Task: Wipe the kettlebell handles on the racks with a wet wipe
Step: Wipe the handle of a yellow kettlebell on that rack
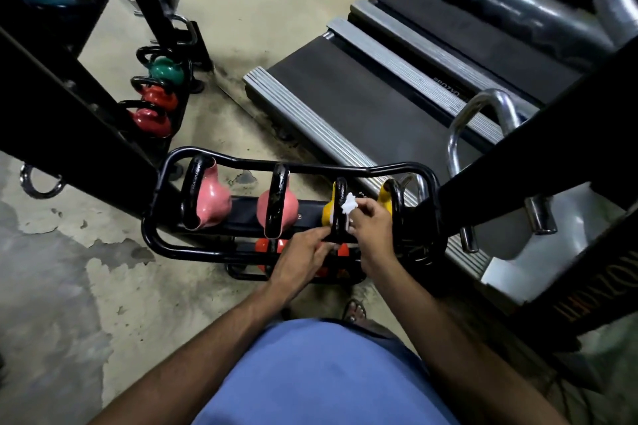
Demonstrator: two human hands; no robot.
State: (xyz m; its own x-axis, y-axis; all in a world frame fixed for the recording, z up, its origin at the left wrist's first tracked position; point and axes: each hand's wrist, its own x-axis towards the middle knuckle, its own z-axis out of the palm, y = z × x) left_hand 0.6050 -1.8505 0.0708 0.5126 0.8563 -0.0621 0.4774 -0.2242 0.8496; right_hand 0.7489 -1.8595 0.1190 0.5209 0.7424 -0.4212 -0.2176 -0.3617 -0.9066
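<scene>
Head view looks down on a worn concrete floor (69, 286) with two treadmills (345, 103) lying side by side beyond the near rack's far rail. The person's blue shirt (310, 373) fills the bottom of the frame, and a sandalled foot (354, 309) shows just past it. A low black tube rack (149, 231) stands in front of the person. Its upper tier carries four kettlebells in a row: a pink kettlebell (214, 200) at the left end, a second pink kettlebell (292, 207) beside it, a yellow kettlebell (327, 215) third, and another yellow kettlebell (384, 199) at the right end. Orange-red kettlebells (262, 247) sit on the lower tier under the front rail. A second rack off to the left holds a green kettlebell (165, 69) and two red kettlebells (152, 121). The left hand (303, 259) reaches over the front rail, its fingertips at the near foot of the third kettlebell's black handle (340, 191); whether they clasp it or only touch it cannot be told. The right hand (371, 222) is just right of that handle, fingers curled and pinching a crumpled white wet wipe (348, 205), which is pressed against the handle's right side.
</scene>
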